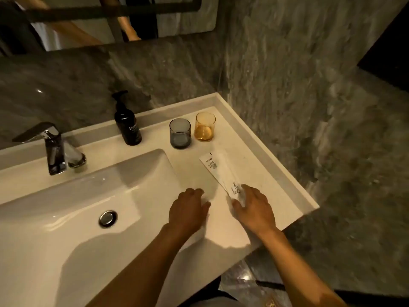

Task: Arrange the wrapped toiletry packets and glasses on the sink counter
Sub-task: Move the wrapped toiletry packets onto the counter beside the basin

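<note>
Left hand: the left hand (188, 210) lies palm down on the white tabletop (272, 173), just right of the basin's near right corner; fingers loosely spread and flat, gripping nothing.
Right hand: the right hand (254, 208) is palm down at the near end of the wrapped packets, fingers apart, fingertips (245, 187) resting on the wrapper's near end; thumb at the packet's left edge. It presses rather than clamps; whether anything is pinched underneath cannot be told.
Wrapped toiletry packets: long white wrapped packets (218, 170) lie flat on the tabletop right of the basin, running diagonally from far left to near right. There look to be two, overlapping, though the edge between them is hard to read. Dark print at both ends.
Grey glass: a smoky grey glass (180, 133) stands upright at the far side of the tabletop, beyond the packets and apart from them.
Amber glass: an amber glass (205, 126) stands upright just beside the grey one, on its right, nearer the far right corner; whether they touch is unclear.
Pump bottle: a black pump bottle (128, 125) stands left of the glasses, by the far ledge.
Basin: a white basin (66, 196) fills the left, with a round metal drain (107, 218).
Tap: a chrome tap (47, 142) stands at the far left edge of the basin.
Walls: grey stone-look walls (287, 74) behind and right; a mirror (88, 21) above.
</note>
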